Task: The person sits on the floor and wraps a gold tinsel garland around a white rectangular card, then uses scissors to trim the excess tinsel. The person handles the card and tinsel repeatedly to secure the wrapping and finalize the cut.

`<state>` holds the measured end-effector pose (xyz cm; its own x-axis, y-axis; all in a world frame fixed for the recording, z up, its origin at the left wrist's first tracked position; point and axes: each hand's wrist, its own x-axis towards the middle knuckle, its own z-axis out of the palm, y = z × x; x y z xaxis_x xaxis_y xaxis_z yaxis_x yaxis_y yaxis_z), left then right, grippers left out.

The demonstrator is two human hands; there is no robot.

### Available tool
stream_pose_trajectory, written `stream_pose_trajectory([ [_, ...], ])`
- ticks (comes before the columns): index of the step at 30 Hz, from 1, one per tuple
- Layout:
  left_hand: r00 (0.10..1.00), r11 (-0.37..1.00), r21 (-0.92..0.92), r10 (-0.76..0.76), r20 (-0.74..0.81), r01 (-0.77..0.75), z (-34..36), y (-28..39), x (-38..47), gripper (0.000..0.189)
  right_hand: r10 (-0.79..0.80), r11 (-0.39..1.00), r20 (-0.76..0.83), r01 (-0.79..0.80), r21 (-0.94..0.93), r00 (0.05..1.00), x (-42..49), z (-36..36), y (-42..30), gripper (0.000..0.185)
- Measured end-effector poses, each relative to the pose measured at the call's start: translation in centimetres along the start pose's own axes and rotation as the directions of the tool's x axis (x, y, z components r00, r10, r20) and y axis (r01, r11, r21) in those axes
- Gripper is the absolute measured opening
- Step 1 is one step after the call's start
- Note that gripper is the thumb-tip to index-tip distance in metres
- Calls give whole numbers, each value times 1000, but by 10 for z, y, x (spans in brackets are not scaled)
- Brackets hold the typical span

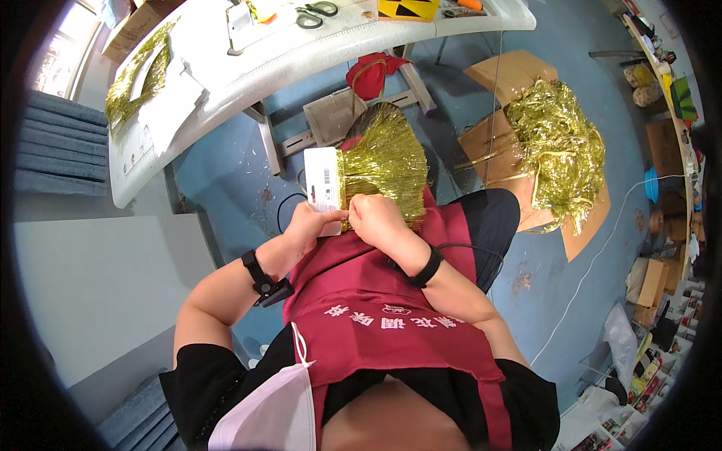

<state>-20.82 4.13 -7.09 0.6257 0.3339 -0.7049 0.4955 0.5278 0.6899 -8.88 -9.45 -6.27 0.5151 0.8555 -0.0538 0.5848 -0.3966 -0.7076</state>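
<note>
Over my lap a gold metallic tinsel fringe [386, 160] spreads out to the right of a white card [320, 175] that bears printing and a barcode. The fringe's gold band runs along the card's right edge. My left hand [307, 226] grips the lower part of the card, thumb pointing toward the band. Beside it, my right hand [379, 219] is curled with its fingertips pinched at the band, close to the left thumb. Its fingers hide the exact bit they hold. A dark red apron [361, 265] lies under both hands.
Ahead stands a white-covered table [271, 59] with black-handled scissors [309, 17], a gold fringe piece [152, 79] and a yellow-and-black item [407, 8]. A heap of gold tinsel [564, 146] rests on cardboard [544, 211] on the floor. A white cable [592, 265] crosses the floor at right.
</note>
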Motion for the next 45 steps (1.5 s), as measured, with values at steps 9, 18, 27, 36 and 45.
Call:
stream_pose_trajectory([
  [9, 978, 991, -3, -133, 163, 135, -30, 42, 15, 38, -29, 996, 88, 22, 86, 996, 3, -15, -3, 17],
  [18, 992, 999, 20, -27, 121, 25, -14, 57, 42, 43, -17, 994, -86, 27, 111, 996, 6, -42, -12, 17],
  [27, 984, 999, 28, -35, 175, 31, -11, 59, 31, 42, -54, 998, -125, 55, 8, 991, 28, -50, 2, 12],
  [36, 989, 984, 171, 22, 145, -47, -9, 53, 33, 34, 163, 976, 21, -165, 139, 986, 30, -38, 1, 13],
  [45, 989, 995, 98, 22, 147, -37, -1, 59, 21, 33, 139, 966, -9, -133, 219, 990, 30, -34, 1, 16],
])
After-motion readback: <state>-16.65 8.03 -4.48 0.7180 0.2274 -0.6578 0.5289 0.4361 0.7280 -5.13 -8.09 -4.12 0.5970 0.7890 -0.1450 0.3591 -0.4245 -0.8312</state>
